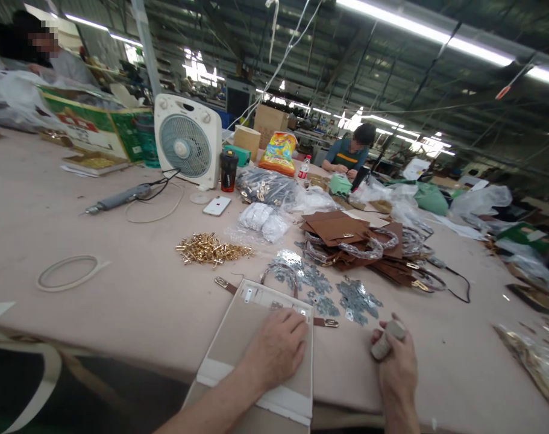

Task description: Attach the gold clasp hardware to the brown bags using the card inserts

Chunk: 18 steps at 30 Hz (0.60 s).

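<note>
Panel (238, 340) directly under left grip (281, 343), greyish block (394, 330) inside right grip (397, 355).

Tube lights (430, 31) glaring overhead; roof (346, 54) dim; edges stretched.

The pinkish table (134, 289) carries a panel (238, 337), gold fasteners (213, 249), metal plates (358, 299) and a fan (186, 144).

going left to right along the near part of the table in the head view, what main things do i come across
Roll of tape, pile of gold-coloured pieces, left hand, right-side strap with metal fitting, right hand.
</note>
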Tool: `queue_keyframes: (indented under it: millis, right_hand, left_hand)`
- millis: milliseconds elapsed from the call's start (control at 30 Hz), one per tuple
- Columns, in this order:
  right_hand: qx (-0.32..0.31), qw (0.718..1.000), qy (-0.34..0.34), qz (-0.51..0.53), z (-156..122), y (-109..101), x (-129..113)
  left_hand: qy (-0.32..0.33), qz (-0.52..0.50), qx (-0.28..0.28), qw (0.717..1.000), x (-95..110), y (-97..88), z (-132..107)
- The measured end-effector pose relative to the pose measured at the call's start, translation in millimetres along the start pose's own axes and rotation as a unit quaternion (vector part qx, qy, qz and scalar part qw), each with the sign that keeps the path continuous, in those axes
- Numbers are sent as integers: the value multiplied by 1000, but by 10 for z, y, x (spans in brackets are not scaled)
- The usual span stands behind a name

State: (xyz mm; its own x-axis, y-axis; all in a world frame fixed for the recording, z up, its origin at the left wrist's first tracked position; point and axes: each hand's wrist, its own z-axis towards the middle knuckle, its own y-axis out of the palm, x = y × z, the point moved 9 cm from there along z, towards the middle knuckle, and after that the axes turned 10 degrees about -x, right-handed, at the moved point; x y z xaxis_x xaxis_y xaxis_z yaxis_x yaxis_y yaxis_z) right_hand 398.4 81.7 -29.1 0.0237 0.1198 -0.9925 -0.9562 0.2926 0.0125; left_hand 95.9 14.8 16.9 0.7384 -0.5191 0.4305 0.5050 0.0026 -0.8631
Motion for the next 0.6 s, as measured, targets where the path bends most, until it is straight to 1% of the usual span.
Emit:
queue_keyframes:
  millis: [33, 67, 100, 233, 300, 333, 367, 433, 500, 600]
  right_hand:
    - [-34, 996, 6, 78, 15, 188, -30]
    - [-72, 987, 14, 144, 21, 411, -76]
    - [-109, 976, 25, 188, 19, 650, -128]
    - [-213, 937, 35, 273, 29, 1538, -376]
    - [-260, 922, 31, 287, 58, 1885, -448]
    - [-279, 916, 29, 288, 74, 2016, -458]
    - [-293, 911, 27, 288, 88, 2115, -451]
    - [-305, 906, 28, 293, 114, 2221, -392]
    - [-294, 904, 38, 310, 138, 2223, -301]
    - [-266, 903, 52, 335, 169, 2136, -201]
  left_hand:
    - [1, 3, -3, 1000, 4, -1, 6]
    - [2, 7, -5, 1000, 7, 0, 11]
    - [1, 10, -5, 1000, 5, 0, 15]
    - [4, 22, 5, 1000, -1, 1, 21]
    - [8, 26, 11, 1000, 2, 1, 20]
    - [9, 27, 13, 1000, 1, 3, 18]
    - [8, 28, 14, 999, -3, 6, 17]
    - [5, 32, 13, 999, -10, 20, 13]
    - [8, 42, 13, 999, -7, 38, 8]
    - [18, 58, 18, 998, 13, 64, 1]
